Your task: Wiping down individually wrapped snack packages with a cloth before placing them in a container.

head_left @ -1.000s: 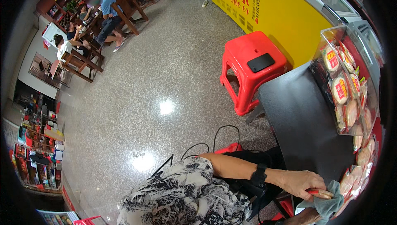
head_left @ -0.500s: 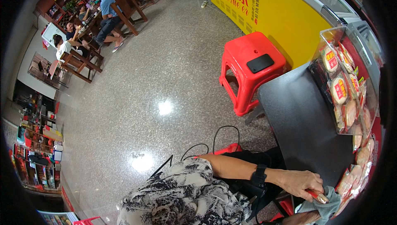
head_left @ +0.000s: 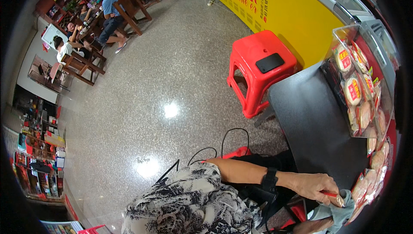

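Note:
My left hand, with a black watch-like band on the wrist, is closed on a small wrapped snack pack with red on its wrapper. A grey-green cloth is bunched against the pack's far end. My right hand comes in from the lower edge and holds the cloth; its fingers are mostly hidden in the folds. Just beyond, a row of wrapped flat round pastries lies along the right edge of the dark table.
A clear plastic box of similar packs stands on the table. Left of it is a red stool bearing a black phone, beside a yellow freezer. Black cable loops over the floor. Several people sit at a far table.
My left hand has shifted slightly upward in view, and the pack in it has tilted. The cloth has moved a little around the pack's end.

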`<state>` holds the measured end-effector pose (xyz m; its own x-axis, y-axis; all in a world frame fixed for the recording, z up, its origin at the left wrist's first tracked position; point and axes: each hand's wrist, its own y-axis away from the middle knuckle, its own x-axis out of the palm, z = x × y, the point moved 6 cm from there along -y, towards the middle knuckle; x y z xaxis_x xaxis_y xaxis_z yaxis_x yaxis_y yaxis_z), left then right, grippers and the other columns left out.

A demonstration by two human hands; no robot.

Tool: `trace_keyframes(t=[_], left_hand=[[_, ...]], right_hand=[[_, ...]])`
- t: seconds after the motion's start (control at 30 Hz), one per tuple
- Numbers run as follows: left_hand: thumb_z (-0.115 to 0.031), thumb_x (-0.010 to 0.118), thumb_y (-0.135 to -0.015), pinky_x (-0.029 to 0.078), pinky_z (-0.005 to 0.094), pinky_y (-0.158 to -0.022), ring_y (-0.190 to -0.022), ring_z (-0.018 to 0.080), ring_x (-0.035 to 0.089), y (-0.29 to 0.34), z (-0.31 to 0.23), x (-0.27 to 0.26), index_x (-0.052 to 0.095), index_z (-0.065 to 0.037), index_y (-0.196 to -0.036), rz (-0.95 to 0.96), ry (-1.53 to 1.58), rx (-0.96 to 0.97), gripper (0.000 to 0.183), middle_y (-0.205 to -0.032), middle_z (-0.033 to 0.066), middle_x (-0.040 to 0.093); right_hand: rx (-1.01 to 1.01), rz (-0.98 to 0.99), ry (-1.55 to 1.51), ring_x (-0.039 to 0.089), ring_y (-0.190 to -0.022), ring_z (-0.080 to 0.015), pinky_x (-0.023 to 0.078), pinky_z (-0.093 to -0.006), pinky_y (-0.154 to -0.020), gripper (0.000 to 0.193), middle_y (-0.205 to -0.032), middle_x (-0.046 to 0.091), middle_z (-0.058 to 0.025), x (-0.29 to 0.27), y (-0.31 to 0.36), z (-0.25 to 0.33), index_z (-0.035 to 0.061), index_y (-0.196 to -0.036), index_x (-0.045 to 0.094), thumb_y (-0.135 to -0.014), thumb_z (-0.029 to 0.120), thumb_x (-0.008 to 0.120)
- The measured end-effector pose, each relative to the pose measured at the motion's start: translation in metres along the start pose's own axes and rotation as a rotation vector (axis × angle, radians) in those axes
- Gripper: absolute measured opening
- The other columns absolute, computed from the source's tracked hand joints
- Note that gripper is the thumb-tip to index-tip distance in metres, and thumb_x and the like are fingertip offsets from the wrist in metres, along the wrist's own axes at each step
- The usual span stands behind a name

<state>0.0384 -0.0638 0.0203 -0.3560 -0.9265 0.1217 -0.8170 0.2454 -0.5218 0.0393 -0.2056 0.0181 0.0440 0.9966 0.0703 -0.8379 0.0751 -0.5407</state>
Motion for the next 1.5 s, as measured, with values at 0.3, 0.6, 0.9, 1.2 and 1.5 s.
trace_keyframes(t=[0.3, 0.6, 0.9, 1.2, 1.5], left_hand=[[-0.029, 0.056, -0.083, 0.039, 0.0277, -0.056, -0.060, 0.0121, 0.048, -0.003, 0.002, -0.006, 0.054, 0.002, -0.085, -0.105, 0.168, -0.039, 0.032, -0.070, 0.0073, 0.056], [-0.026, 0.056, -0.084, 0.044, 0.0236, -0.063, -0.070, 0.0080, 0.051, 0.000, -0.001, -0.012, 0.053, 0.001, -0.093, -0.128, 0.351, -0.154, 0.028, -0.078, 0.0005, 0.056], [-0.017, 0.053, -0.086, 0.042, 0.0249, -0.078, -0.088, 0.0066, 0.048, -0.001, 0.003, -0.013, 0.047, 0.001, -0.112, -0.163, 0.391, -0.154, 0.033, -0.096, 0.0015, 0.055], [-0.016, 0.050, -0.087, 0.044, 0.0226, -0.070, -0.080, 0.0054, 0.049, 0.000, 0.008, -0.015, 0.046, 0.000, -0.114, -0.164, 0.375, -0.149, 0.031, -0.091, 0.0005, 0.054], [-0.026, 0.056, -0.085, 0.046, 0.0223, -0.063, -0.072, 0.0051, 0.050, 0.000, 0.008, -0.009, 0.047, 0.001, -0.109, -0.115, 0.412, -0.122, 0.037, -0.085, 0.0006, 0.054]], right_hand=[[0.023, 0.017, 0.047, 0.040, -0.113, -0.0269, 0.030, -0.0402, -0.097, 0.047, -0.119, 0.045, -0.0184, -0.033, -0.003, -0.027, -0.0023, -0.120, 0.042, -0.089, 0.032, 0.038], [-0.021, 0.054, 0.165, 0.040, -0.113, -0.0266, 0.029, -0.0401, -0.097, 0.045, -0.119, 0.046, -0.0170, -0.038, 0.002, -0.040, -0.0008, -0.120, 0.043, -0.089, 0.032, 0.037], [-0.082, 0.119, 0.284, 0.041, -0.113, -0.0264, 0.029, -0.0400, -0.097, 0.044, -0.119, 0.047, -0.0156, -0.033, 0.008, -0.036, 0.0006, -0.119, 0.044, -0.090, 0.032, 0.037], [-0.135, 0.205, 0.417, 0.041, -0.113, -0.0261, 0.028, -0.0399, -0.097, 0.043, -0.118, 0.048, -0.0143, -0.044, 0.005, -0.062, 0.0021, -0.119, 0.046, -0.090, 0.032, 0.036], [-0.187, 0.313, 0.533, 0.041, -0.113, -0.0259, 0.028, -0.0398, -0.097, 0.042, -0.118, 0.048, -0.0129, -0.025, 0.006, -0.076, 0.0035, -0.118, 0.047, -0.090, 0.032, 0.035]])
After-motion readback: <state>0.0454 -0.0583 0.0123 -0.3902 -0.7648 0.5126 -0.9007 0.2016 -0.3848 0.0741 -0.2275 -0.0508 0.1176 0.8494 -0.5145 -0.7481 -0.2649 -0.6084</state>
